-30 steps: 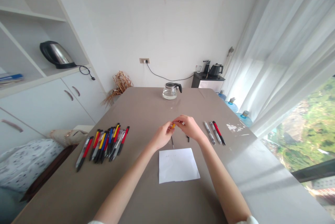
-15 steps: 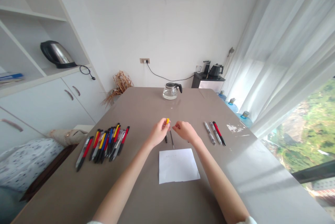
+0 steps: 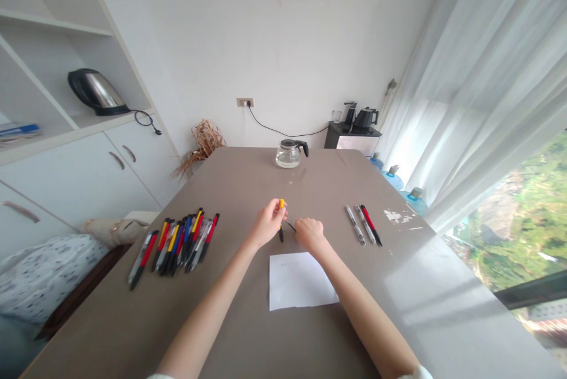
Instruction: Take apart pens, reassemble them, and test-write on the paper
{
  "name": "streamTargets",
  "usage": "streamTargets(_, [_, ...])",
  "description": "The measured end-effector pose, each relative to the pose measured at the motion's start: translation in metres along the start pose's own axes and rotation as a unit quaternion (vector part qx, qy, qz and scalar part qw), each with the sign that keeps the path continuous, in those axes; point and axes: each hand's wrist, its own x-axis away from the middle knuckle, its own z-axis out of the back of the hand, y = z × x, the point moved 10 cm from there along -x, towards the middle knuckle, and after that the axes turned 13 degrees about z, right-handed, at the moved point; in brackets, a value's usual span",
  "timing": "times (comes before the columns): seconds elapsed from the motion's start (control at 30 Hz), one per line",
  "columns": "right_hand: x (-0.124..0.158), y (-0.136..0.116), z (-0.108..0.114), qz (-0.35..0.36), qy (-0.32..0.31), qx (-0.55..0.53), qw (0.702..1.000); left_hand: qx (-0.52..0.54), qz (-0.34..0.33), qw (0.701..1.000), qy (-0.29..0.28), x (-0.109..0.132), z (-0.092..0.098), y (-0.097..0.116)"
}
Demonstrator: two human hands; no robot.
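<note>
While daylight (image 3: 419, 275) glosses the table (image 3: 241, 181), left fingers (image 3: 283, 213) grip a pen (image 3: 282, 203), right (image 3: 302, 226) a refill (image 3: 291, 226).

The desk (image 3: 248, 184) has a smooth, satin-like top that turns glossy toward the window, broken by a rough, flaked white patch (image 3: 396, 215). The paper (image 3: 296, 284) is matt. The yellow-and-black pen (image 3: 282, 204) looks like smooth plastic, as do the clustered pens (image 3: 181, 243), some of them clear. The pot (image 3: 287, 160) is transparent, glossy glass with a black plastic lid; the kettle (image 3: 101, 91) pairs shiny metal with black plastic. The curtain (image 3: 447, 90) is sheer cloth, the dried leaves (image 3: 206, 140) rough and papery.
</note>
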Motion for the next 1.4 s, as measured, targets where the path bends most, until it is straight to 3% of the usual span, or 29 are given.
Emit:
streamTargets(0.33, [0.000,0.006,0.003,-0.020,0.015,0.002,1.000,0.014,0.016,1.000,-0.008,-0.001,-0.001,-0.004])
streamTargets(0.5, [0.004,0.023,0.024,-0.033,0.068,-0.018,0.997,0.001,0.020,0.999,-0.025,0.000,-0.007,-0.006])
streamTargets(0.6, [0.013,0.036,0.054,-0.030,0.181,-0.108,0.977,-0.016,0.026,0.999,-0.045,0.002,-0.014,-0.007])
streamTargets(0.7, [0.028,0.040,0.086,0.017,0.318,-0.220,0.922,-0.051,0.020,0.996,-0.066,0.006,-0.023,-0.006])
streamTargets(0.8, [0.040,0.041,0.101,0.045,0.388,-0.305,0.869,-0.083,0.007,0.994,-0.073,0.009,-0.027,-0.004])
streamTargets(0.9, [0.045,0.036,0.106,0.070,0.400,-0.349,0.844,-0.093,0.004,0.993,-0.078,0.011,-0.030,-0.004])
streamTargets(1.07, [0.048,0.027,0.109,0.096,0.404,-0.357,0.837,-0.094,0.013,0.992,-0.078,0.011,-0.030,-0.004])
streamTargets(1.4, [0.039,0.009,0.100,0.136,0.350,-0.331,0.866,-0.080,-0.004,0.994,-0.076,0.013,-0.027,0.005])
